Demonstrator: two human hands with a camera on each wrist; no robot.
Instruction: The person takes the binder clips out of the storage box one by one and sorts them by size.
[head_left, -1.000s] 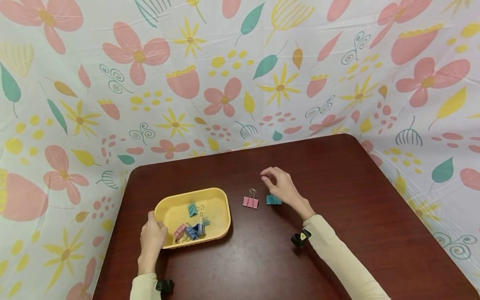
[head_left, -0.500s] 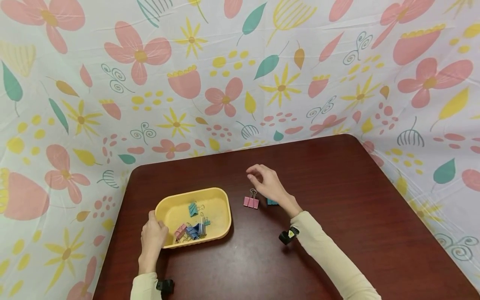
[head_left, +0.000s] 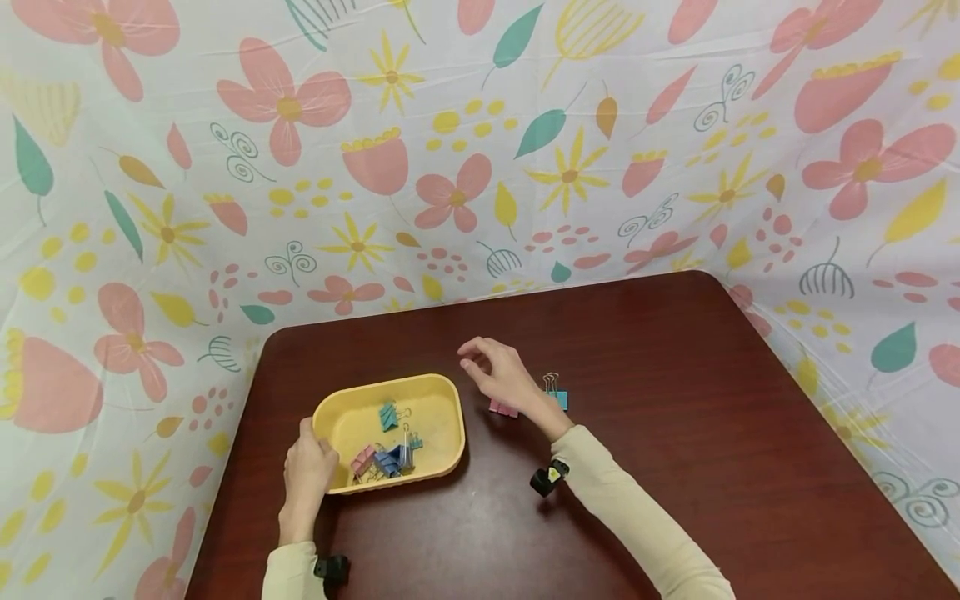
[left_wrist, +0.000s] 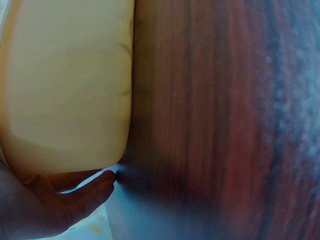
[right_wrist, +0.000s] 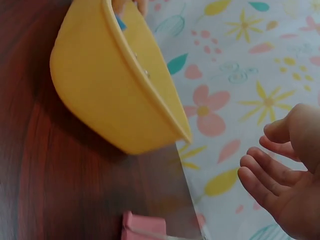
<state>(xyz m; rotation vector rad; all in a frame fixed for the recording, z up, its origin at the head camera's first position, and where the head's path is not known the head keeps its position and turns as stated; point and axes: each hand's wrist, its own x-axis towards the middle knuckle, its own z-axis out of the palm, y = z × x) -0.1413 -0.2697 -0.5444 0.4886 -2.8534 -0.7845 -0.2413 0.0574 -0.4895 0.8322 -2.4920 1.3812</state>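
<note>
A yellow plastic basket point(head_left: 450, 454) stands on the table with several binder clips inside: a teal clip point(head_left: 387, 417), a pink clip point(head_left: 363, 459) and a blue clip point(head_left: 388, 461) among them. At its left end my left hand point(head_left: 308, 463) grips the rim, thumb over the edge and fingers along the outer wall. My right hand point(head_left: 501, 375) hovers beyond the basket's right end, fingers loosely bent and holding nothing. Beneath its wrist lies a pink binder clip point(right_wrist: 145, 227), partly hidden in the head view. A teal binder clip point(head_left: 558, 400) lies just right of that wrist.
The dark reddish-brown table point(head_left: 675, 400) extends to the right of the arms. A white cloth point(head_left: 480, 192) with a flower print hangs along its back and sides. Each wrist wears a black camera strap.
My right hand has moved left from above the teal clip, past the pink clip, toward the basket. The teal clip on the table has come back into sight. My left hand keeps its hold.
</note>
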